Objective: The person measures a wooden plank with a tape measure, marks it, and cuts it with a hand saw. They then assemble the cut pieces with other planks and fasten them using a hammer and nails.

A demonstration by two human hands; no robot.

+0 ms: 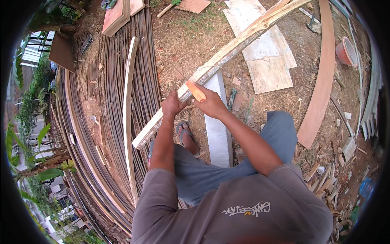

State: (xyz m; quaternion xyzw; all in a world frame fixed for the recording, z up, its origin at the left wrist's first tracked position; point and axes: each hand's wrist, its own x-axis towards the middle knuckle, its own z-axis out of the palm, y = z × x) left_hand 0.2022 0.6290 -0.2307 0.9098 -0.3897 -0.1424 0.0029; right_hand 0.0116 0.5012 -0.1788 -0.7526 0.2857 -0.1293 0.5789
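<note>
A long, rough wooden beam [233, 46] runs aslant from the upper right down to its cut end near my left knee. My left hand [173, 104] is closed around the beam toward its near end. Just right of it, my right hand [210, 102] grips an orange-handled tool [196, 91], held against the beam's side. The tool's working end cannot be made out. A thin curl of wood [211, 66] stands on the beam beyond my hands. Beneath, a pale block-like post [218, 130] lies lengthwise and appears to support the beam.
Many long thin poles [144, 65] lie on the left, with a pale squared timber [129, 101] across them. Plywood sheets [270, 73] lie ahead. Rightward are a long curved board [321, 81], a hammer [313, 24], a reddish bucket [346, 52] and wood scraps [325, 179].
</note>
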